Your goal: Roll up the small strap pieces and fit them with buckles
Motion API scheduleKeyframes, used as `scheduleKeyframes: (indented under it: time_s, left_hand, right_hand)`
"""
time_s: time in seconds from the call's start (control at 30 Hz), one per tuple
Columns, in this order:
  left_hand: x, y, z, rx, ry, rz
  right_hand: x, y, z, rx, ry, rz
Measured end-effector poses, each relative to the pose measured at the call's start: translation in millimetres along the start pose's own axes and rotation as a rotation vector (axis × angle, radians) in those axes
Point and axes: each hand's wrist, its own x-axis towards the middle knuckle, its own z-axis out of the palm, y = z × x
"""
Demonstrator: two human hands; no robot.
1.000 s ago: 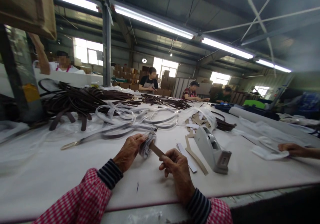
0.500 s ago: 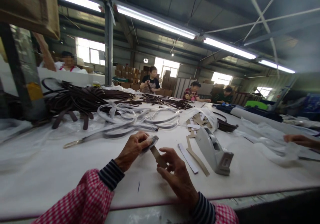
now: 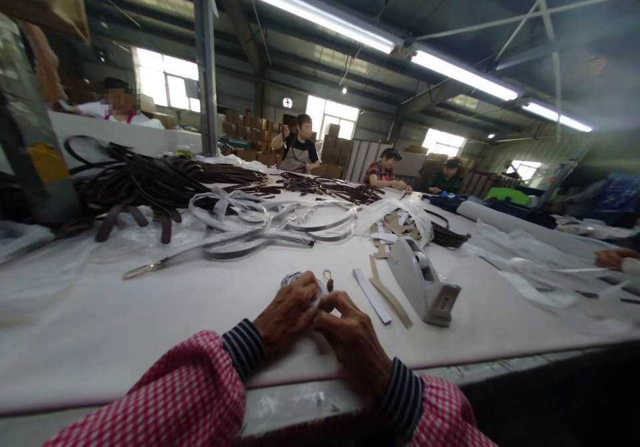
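Both hands dropped to the bench (image 3: 150,327) since a second ago. Left hand (image 3: 287,314) and right hand (image 3: 350,334) now pinch the wrapped belt roll (image 3: 300,279) together; the brown strip is out of sight.

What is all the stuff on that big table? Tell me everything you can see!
bundle: one, whitish, under both hands.
ring: one, brass, sticking up from the bundle.
tape dispenser: one, grey, right of the hands.
card strips: two, one white and one tan, between hands and dispenser.
white straps: a tangle, mid table.
dark straps: big brown pile, far left.
table: one, white.
people: several, far side; another's hand at right edge.
left hand: on the bundle.
right hand: on the bundle.
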Motion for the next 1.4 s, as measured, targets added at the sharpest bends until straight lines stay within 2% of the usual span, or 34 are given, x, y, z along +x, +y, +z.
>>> scheduleKeyframes:
  time_s: [0.33,0.47,0.6,0.8,0.9,1.2,1.33,1.4]
  left_hand:
    - [1,-2,-2.9,-0.06,0.018,-0.028]
    - [3,-2,-4.4,-0.118,0.016,-0.075]
    - [7,3,-15.7,-0.183,-0.004,-0.116]
    - [10,8,-31.1,-0.286,0.071,-0.256]
    - [11,9,-27.8,-0.311,0.109,-0.247]
    - [13,13,-10.7,-0.282,0.315,-0.303]
    - [13,17,-8.4,-0.225,0.368,-0.27]
    - [14,18,-10.3,-0.273,0.349,-0.279]
  right_hand:
    - [4,1,0,0.077,0.036,0.052]
    - [11,0,-4,0.058,-0.05,0.091]
    - [21,2,-10,0.005,-0.126,0.144]
    - [39,9,-18,0.012,-0.199,0.157]
    - [47,12,-21,0.091,-0.234,0.209]
    - [66,27,-14,0.472,-0.292,0.649]
    - [80,34,-16,0.577,-0.492,0.637]
    - [84,38,-16,0.604,-0.54,0.624]
